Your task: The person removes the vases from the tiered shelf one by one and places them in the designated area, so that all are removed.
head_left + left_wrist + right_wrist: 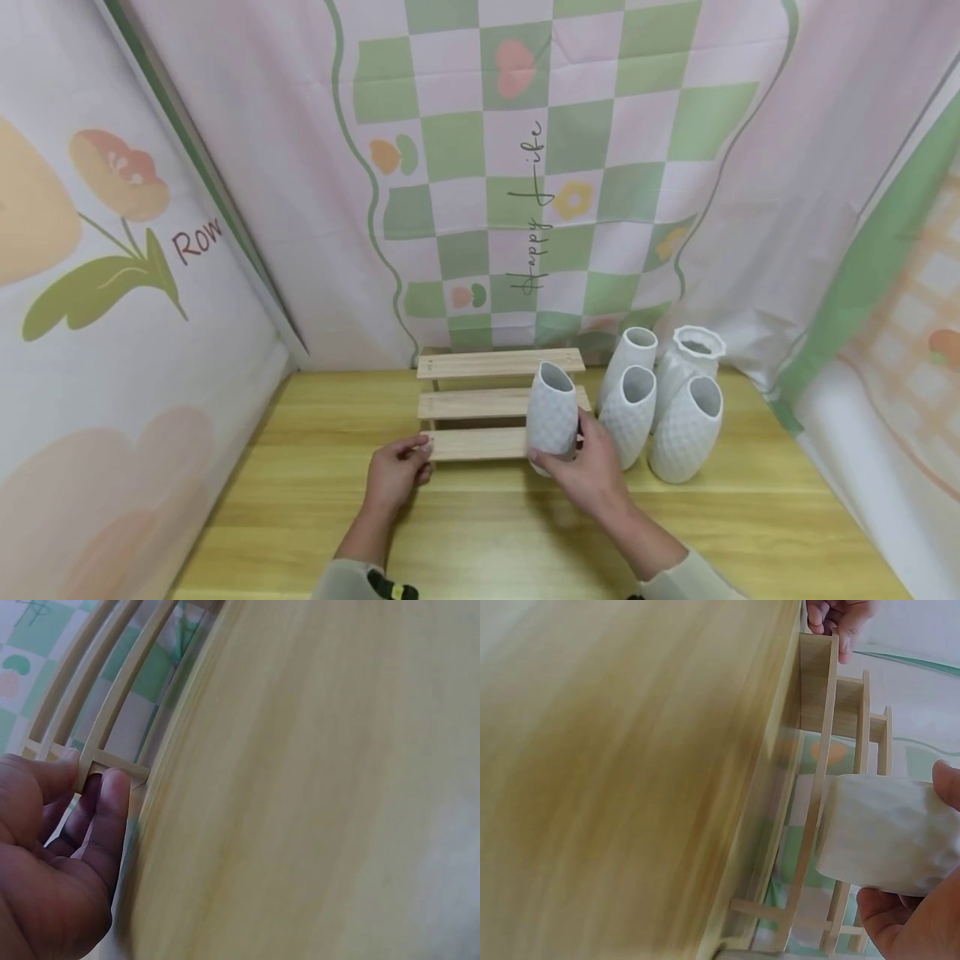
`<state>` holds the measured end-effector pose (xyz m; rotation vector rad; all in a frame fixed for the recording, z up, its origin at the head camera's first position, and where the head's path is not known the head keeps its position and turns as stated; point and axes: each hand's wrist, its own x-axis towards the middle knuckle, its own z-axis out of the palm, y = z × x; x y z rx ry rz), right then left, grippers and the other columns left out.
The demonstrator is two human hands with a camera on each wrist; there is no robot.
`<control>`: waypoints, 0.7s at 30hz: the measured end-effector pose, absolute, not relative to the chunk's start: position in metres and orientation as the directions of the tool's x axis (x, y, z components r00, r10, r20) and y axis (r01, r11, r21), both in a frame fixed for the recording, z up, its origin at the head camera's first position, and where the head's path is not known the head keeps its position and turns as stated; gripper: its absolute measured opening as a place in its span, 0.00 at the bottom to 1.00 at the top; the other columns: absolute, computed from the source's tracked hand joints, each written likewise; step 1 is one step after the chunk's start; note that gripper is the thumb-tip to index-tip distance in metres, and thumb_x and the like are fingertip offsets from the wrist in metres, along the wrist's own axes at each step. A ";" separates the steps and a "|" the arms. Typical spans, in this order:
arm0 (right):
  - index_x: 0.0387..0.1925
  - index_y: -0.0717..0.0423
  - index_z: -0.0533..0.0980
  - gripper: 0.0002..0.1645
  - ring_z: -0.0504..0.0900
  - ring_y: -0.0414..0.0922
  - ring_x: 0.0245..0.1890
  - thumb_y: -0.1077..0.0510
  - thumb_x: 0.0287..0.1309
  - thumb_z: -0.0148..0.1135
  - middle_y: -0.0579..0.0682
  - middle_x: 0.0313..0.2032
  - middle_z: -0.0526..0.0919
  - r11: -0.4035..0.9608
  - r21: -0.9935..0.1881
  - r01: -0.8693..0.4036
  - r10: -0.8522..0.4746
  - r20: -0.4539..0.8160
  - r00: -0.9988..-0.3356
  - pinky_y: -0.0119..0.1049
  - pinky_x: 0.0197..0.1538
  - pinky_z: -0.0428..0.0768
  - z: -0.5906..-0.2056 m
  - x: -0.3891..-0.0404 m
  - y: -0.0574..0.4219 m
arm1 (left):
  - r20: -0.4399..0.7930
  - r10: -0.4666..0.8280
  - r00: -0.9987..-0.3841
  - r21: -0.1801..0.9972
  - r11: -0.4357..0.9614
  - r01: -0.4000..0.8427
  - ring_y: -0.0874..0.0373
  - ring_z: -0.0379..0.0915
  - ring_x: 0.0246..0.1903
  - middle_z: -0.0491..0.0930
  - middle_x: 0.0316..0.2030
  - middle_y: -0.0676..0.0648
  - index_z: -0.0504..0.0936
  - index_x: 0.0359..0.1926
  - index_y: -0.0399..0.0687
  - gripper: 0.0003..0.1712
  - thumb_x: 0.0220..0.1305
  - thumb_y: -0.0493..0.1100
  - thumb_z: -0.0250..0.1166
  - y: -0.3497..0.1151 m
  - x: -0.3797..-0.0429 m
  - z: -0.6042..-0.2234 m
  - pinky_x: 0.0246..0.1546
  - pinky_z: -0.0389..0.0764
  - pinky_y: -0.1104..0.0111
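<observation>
A three-tier wooden step rack (476, 446) stands at the back of the table. My left hand (397, 477) pinches the left end of its lowest slat; in the left wrist view the thumb and fingers (112, 806) lie on either side of that slat end. My right hand (596, 477) grips a white textured vase (551, 421) with a slanted mouth, held upright at the right part of the lowest slat. The right wrist view shows the vase base (829, 832) beside the slats, apart from the tabletop. Whether it touches a slat, I cannot tell.
Several more white vases stand close together right of the rack, among them a slant-mouthed one (684, 433) in front and a frilled-rim one (693, 354) behind. A checked curtain (517, 208) hangs behind the wooden table (300, 517). Printed cloth walls flank both sides.
</observation>
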<state>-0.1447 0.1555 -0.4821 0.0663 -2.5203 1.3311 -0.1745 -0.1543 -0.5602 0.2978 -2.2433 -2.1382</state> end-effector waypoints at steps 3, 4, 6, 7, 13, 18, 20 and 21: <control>0.60 0.61 0.74 0.46 0.81 0.52 0.50 0.50 0.40 0.88 0.57 0.49 0.83 0.574 -0.802 -0.165 0.107 0.273 -0.956 0.48 0.49 0.85 -0.483 -0.139 0.161 | -0.108 -0.154 -0.982 0.992 0.045 -0.116 0.52 0.85 0.29 0.83 0.32 0.39 0.86 0.53 0.35 0.17 0.67 0.40 0.72 -0.154 -0.175 -0.560 0.32 0.91 0.64; 0.59 0.60 0.75 0.46 0.81 0.52 0.50 0.50 0.40 0.88 0.57 0.49 0.83 0.579 -0.800 -0.159 0.112 0.272 -0.956 0.48 0.49 0.84 -0.484 -0.138 0.163 | -0.107 -0.155 -0.982 0.992 0.045 -0.116 0.52 0.85 0.29 0.83 0.32 0.39 0.86 0.53 0.34 0.17 0.67 0.40 0.72 -0.154 -0.175 -0.560 0.32 0.91 0.64; 0.59 0.60 0.75 0.46 0.82 0.52 0.50 0.49 0.40 0.88 0.57 0.49 0.83 0.584 -0.798 -0.149 0.124 0.270 -0.955 0.48 0.49 0.84 -0.484 -0.134 0.166 | -0.110 -0.158 -0.981 0.992 0.044 -0.118 0.52 0.85 0.29 0.84 0.32 0.39 0.86 0.53 0.35 0.17 0.67 0.40 0.73 -0.154 -0.174 -0.560 0.32 0.91 0.64; 0.59 0.60 0.75 0.46 0.82 0.53 0.50 0.50 0.40 0.88 0.57 0.49 0.83 0.583 -0.799 -0.147 0.130 0.270 -0.954 0.49 0.49 0.84 -0.485 -0.132 0.168 | -0.105 -0.157 -0.982 0.992 0.048 -0.114 0.51 0.85 0.29 0.84 0.32 0.38 0.86 0.53 0.35 0.17 0.67 0.40 0.73 -0.154 -0.174 -0.560 0.32 0.92 0.63; 0.58 0.58 0.75 0.45 0.83 0.52 0.50 0.52 0.38 0.89 0.55 0.49 0.84 0.571 -0.805 -0.160 0.144 0.291 -0.946 0.51 0.51 0.85 -0.487 -0.122 0.177 | -0.108 -0.160 -0.981 0.992 0.045 -0.116 0.51 0.85 0.29 0.83 0.32 0.38 0.86 0.53 0.34 0.17 0.66 0.39 0.73 -0.154 -0.172 -0.560 0.32 0.92 0.63; 0.61 0.56 0.74 0.48 0.83 0.52 0.48 0.49 0.38 0.89 0.53 0.49 0.84 0.597 -0.791 -0.136 0.161 0.284 -0.945 0.51 0.50 0.84 -0.492 -0.113 0.186 | -0.122 -0.166 -0.979 0.990 0.046 -0.131 0.51 0.85 0.30 0.83 0.33 0.38 0.86 0.53 0.35 0.17 0.66 0.39 0.73 -0.154 -0.173 -0.559 0.33 0.92 0.64; 0.62 0.56 0.74 0.49 0.83 0.53 0.49 0.47 0.39 0.89 0.54 0.49 0.84 0.597 -0.794 -0.117 0.171 0.268 -0.948 0.51 0.51 0.84 -0.493 -0.109 0.189 | -0.124 -0.165 -0.978 0.990 0.052 -0.134 0.51 0.85 0.30 0.83 0.34 0.38 0.86 0.53 0.35 0.17 0.67 0.40 0.73 -0.154 -0.174 -0.559 0.34 0.92 0.63; 0.63 0.56 0.73 0.50 0.83 0.53 0.49 0.46 0.40 0.88 0.54 0.50 0.84 0.594 -0.797 -0.106 0.177 0.258 -0.950 0.51 0.51 0.84 -0.494 -0.108 0.191 | -0.132 -0.166 -0.977 0.989 0.048 -0.141 0.51 0.85 0.31 0.83 0.34 0.38 0.86 0.53 0.36 0.17 0.67 0.40 0.73 -0.154 -0.174 -0.559 0.34 0.92 0.64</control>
